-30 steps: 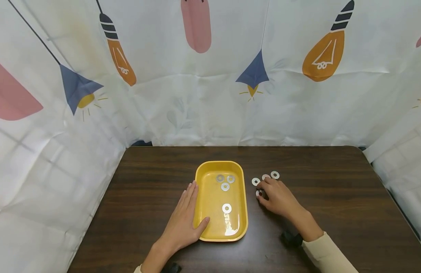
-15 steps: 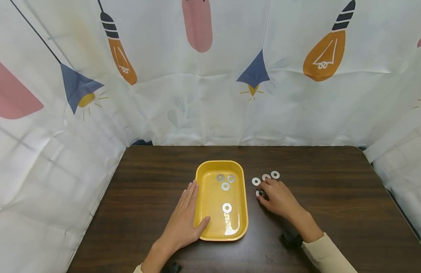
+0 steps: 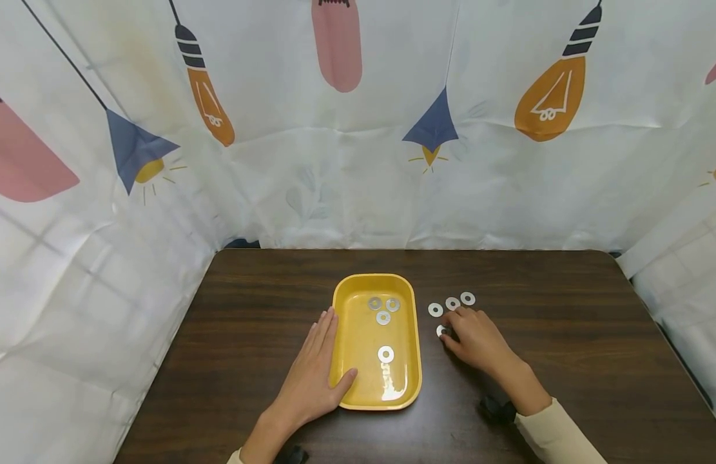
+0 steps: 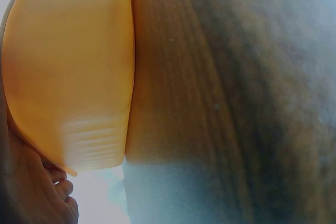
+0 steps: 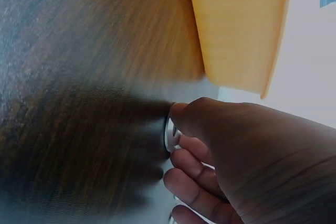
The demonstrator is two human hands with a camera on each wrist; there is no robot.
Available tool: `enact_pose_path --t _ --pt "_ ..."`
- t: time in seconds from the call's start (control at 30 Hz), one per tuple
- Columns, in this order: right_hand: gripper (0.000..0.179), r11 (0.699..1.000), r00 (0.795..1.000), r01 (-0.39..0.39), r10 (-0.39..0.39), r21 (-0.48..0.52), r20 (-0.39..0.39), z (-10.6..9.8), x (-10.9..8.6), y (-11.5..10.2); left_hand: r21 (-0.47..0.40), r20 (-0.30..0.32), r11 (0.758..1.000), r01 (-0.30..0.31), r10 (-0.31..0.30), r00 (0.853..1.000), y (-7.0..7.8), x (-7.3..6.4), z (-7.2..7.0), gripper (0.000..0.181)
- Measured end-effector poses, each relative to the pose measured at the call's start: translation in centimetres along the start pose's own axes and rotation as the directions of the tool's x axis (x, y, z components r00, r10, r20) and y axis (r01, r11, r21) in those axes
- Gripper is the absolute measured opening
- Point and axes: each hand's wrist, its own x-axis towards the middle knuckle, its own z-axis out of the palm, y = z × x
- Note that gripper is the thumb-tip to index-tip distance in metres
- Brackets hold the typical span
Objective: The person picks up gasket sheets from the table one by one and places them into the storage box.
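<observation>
Washer (image 3: 439,330) is sitting in the narrow grip of the right hand (image 3: 474,336) — I'm seeing thumb and forefinger pinching it, just right of the yellow tray (image 3: 358,341); I cannot tell whether it is touching the table (image 3: 566,322). Left hand (image 3: 312,380) is resting along the tray's left rim — fingers straight, thumb spread inward. 3 more washers (image 3: 448,303) are lying near the right hand; 4 others (image 3: 381,354) are lying in the tray.

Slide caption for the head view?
Left hand against a yellow tray holding four washers; right hand touching another washer on the table.
</observation>
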Motion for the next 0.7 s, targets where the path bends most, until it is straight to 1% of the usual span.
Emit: enact_pose_path --t 0.17,0.4,0.7 --pt "0.021 0.998 1.000 0.010 -0.011 -0.068 -0.011 -0.01 -0.16 -0.25 0.004 -0.002 1.000 -0.002 0.002 1.000 -0.01 -0.04 0.00 0.103" --pt "0.024 0.986 0.998 0.041 -0.049 -0.161 -0.046 -0.21 -0.12 -0.49 0.006 -0.003 1.000 0.000 0.000 1.000 0.07 -0.03 -0.07 0.103" --pt "0.026 0.983 0.999 0.033 -0.035 -0.183 -0.009 -0.35 0.47 -0.55 0.003 0.005 1.000 0.011 -0.011 1.000 0.20 -0.03 -0.15 0.102"
